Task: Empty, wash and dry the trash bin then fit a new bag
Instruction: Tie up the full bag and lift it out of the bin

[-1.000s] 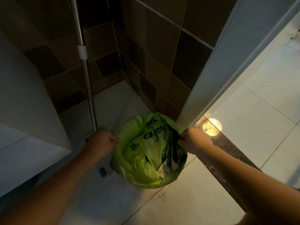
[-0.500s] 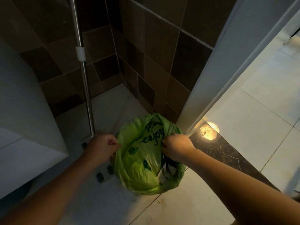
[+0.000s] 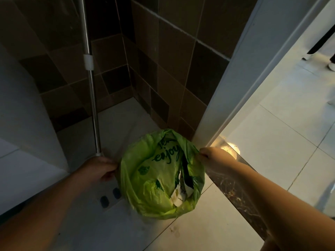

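Observation:
A bright green plastic bag (image 3: 154,178) printed with "enjoy" lines a round trash bin on the tiled floor and covers the bin completely. Crumpled paper waste (image 3: 181,194) lies inside near the right. My left hand (image 3: 101,168) grips the bag's left rim with curled fingers. My right hand (image 3: 212,157) pinches the bag's right rim and pulls it outward.
A metal mop pole (image 3: 90,87) stands upright just behind my left hand, with its flat base (image 3: 108,196) on the floor beside the bin. A white door frame (image 3: 235,84) rises at right above a dark threshold strip (image 3: 233,187). A white fixture (image 3: 21,124) fills the left.
My right hand has moved from the middle of the bag's mouth back out to the right rim, stretching the bag open. My left hand keeps its grip on the left rim.

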